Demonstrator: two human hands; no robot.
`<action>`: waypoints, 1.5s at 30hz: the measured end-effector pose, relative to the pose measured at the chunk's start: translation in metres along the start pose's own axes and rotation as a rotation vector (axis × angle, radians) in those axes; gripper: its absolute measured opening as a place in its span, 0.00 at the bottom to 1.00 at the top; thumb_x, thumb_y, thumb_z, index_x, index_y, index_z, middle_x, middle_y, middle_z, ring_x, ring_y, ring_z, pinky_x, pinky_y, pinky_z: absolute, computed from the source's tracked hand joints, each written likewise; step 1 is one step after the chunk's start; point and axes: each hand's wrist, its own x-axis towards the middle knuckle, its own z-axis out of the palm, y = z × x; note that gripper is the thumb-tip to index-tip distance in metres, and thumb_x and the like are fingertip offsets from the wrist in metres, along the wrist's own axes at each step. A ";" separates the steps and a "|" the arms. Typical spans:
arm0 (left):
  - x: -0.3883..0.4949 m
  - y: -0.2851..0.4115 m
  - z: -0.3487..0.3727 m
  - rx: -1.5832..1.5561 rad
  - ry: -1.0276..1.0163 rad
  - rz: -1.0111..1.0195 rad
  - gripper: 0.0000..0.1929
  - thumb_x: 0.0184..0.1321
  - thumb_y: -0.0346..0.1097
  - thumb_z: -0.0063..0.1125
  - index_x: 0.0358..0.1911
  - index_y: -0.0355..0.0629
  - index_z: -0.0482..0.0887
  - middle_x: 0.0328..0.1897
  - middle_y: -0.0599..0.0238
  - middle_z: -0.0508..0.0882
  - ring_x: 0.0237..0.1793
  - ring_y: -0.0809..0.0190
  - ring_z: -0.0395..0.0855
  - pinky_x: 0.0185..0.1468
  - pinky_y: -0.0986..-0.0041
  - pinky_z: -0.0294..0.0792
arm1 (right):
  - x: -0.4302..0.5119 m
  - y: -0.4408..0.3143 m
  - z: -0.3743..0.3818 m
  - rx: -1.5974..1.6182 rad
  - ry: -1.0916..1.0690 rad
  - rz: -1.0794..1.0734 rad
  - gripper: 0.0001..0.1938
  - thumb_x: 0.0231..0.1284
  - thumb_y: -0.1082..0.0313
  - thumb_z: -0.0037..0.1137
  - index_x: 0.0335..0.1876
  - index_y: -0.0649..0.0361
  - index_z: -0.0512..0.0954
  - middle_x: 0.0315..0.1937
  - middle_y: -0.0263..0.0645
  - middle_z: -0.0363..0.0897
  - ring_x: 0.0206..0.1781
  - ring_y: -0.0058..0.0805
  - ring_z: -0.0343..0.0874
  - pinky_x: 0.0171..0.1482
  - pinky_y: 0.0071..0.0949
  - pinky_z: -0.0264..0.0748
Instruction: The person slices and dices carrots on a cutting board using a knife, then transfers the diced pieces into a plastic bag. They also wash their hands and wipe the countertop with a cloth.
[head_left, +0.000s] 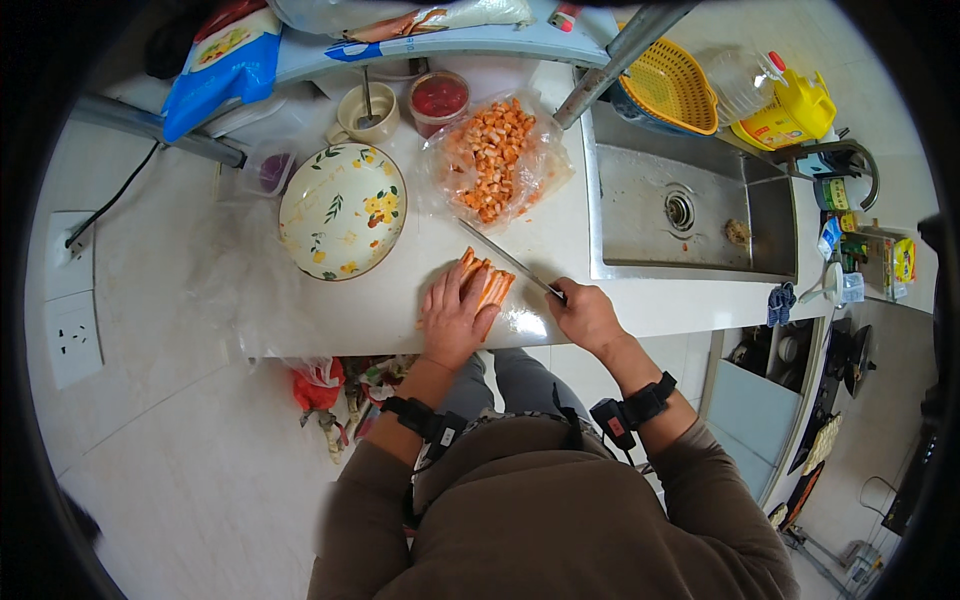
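Note:
My left hand (450, 311) lies over a bundle of orange-and-white crab sticks (493, 289), holding them against the white countertop (360, 315) near its front edge. The fingers cover part of the bundle. In my right hand (591, 313) is the handle of a kitchen knife (510, 259). Its blade slants away to the upper left, passing just beyond the sticks, apart from them. Beyond the knife tip, an open clear plastic bag (551, 169) holds many diced orange-and-white pieces (495, 161). To the left sits a cream plate (341, 217) with a floral pattern, bare of food.
Behind the plate stand a mug (386, 112) with a spoon and a tub of red contents (439, 97). A steel sink (645, 202) is at the right, with a yellow basket (667, 82) behind it. A metal post (611, 67) supports a shelf overhead.

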 end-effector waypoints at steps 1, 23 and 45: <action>0.000 -0.002 0.000 0.021 -0.013 0.011 0.30 0.55 0.50 0.58 0.61 0.46 0.71 0.65 0.54 0.67 0.59 0.47 0.67 0.63 0.55 0.57 | -0.001 0.000 -0.002 0.009 -0.002 0.007 0.11 0.59 0.62 0.53 0.42 0.60 0.78 0.23 0.48 0.80 0.28 0.46 0.80 0.34 0.38 0.77; 0.006 0.004 -0.002 -0.167 0.066 -0.007 0.20 0.52 0.41 0.62 0.45 0.36 0.76 0.57 0.52 0.72 0.55 0.45 0.69 0.59 0.56 0.61 | -0.010 -0.015 -0.011 -0.007 -0.041 -0.047 0.09 0.59 0.63 0.51 0.39 0.57 0.75 0.24 0.49 0.80 0.31 0.50 0.80 0.36 0.44 0.77; 0.018 -0.003 0.003 -0.271 0.104 -0.023 0.17 0.49 0.40 0.66 0.41 0.41 0.82 0.49 0.58 0.78 0.51 0.48 0.75 0.53 0.62 0.70 | 0.008 -0.027 -0.004 -0.304 -0.293 -0.021 0.08 0.53 0.72 0.47 0.38 0.63 0.72 0.25 0.50 0.80 0.31 0.49 0.82 0.35 0.45 0.78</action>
